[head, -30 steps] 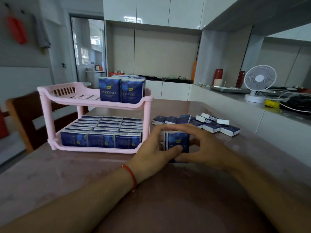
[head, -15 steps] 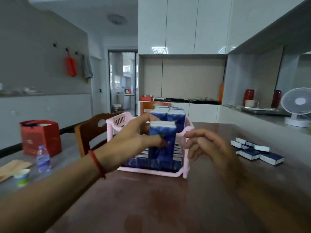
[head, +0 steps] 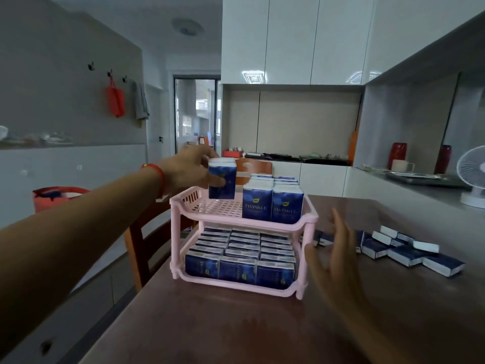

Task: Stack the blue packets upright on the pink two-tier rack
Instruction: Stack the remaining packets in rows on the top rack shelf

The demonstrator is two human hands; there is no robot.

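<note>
The brown surface (head: 236,324) carries the pink two-tier rack (head: 307,222), its lower tier packed with upright blue packets (head: 240,253) and two rows of Twinkle packets (head: 273,203) standing at the right of its upper tier. Right of the rack lie loose packets (head: 409,252). The left hand (head: 194,170) grips a held packet (head: 222,181) upright above the rack's bare upper left. The right hand (head: 338,248) hovers just right of the rack, fingers spread, holding nothing
</note>
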